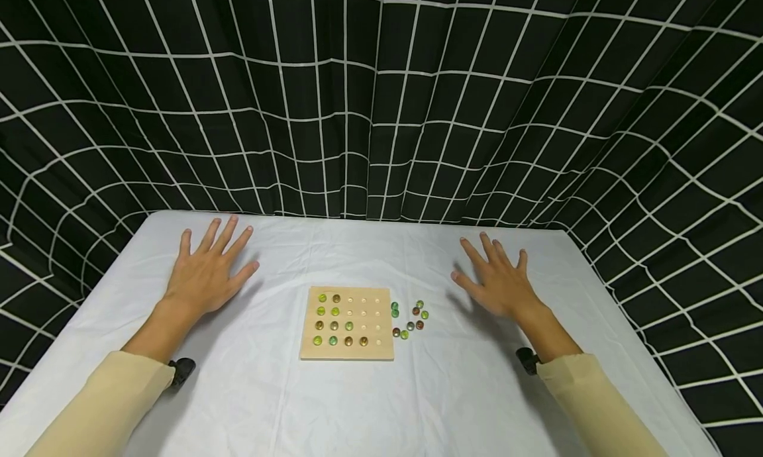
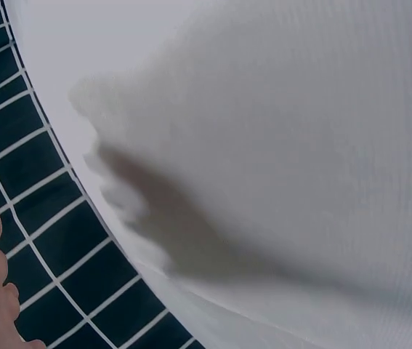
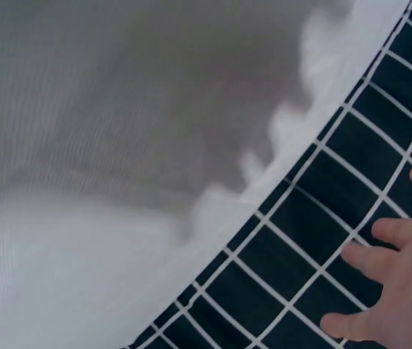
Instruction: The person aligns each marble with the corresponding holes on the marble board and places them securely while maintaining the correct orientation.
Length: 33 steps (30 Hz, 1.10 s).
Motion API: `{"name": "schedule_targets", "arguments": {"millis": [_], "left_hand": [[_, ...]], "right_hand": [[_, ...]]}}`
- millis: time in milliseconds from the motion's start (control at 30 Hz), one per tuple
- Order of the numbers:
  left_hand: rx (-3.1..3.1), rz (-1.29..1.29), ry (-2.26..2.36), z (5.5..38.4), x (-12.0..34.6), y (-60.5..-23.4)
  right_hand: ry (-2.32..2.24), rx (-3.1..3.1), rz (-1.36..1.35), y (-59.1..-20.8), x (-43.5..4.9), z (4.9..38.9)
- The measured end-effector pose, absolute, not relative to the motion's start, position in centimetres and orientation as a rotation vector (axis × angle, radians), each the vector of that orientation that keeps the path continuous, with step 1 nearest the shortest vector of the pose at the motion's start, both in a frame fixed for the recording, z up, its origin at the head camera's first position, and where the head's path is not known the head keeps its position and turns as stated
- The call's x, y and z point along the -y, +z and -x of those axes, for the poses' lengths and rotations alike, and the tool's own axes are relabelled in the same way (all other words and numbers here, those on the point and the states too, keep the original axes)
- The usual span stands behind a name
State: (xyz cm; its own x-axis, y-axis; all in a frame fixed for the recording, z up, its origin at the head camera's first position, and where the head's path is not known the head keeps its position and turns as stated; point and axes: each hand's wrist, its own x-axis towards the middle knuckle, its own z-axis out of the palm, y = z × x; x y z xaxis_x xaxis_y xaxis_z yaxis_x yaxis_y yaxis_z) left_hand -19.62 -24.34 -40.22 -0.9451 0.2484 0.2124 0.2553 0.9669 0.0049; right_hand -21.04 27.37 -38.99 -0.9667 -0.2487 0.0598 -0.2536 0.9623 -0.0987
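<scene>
A square wooden board (image 1: 371, 350) with rows of small hollows lies at the middle of the table. Green and brown glass marbles fill its left part and most of the front row; the hollows toward the right are bare. Several loose marbles (image 1: 410, 326) lie scattered just right of the board. My left hand (image 1: 205, 275), fingers spread, is held above the cloth to the left of the board, holding nothing. On the other side my right hand (image 1: 501, 281) is likewise spread and bare, to the right of the loose marbles. Each wrist view shows part of its hand and a shadow.
White cloth (image 1: 357, 410) covers the table, with slight creases. Black curtain (image 1: 334, 112) with a white grid hangs behind the far edge and along both sides. Dark bands (image 1: 181, 371) sit at the wrists beside the beige sleeves (image 1: 107, 404).
</scene>
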Motion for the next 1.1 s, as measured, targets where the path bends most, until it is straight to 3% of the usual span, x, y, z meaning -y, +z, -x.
{"name": "schedule_targets", "arguments": {"millis": [500,1100], "left_hand": [[2.906,0.562,-0.146,18.6,21.4,-40.6],[2.956,0.821,-0.273,16.8,18.8,-42.1]], "right_hand": [[0.565,2.945,-0.745,-38.9,-25.8,20.5],[1.082,2.868,-0.932,-39.7,-24.4,20.5]]}}
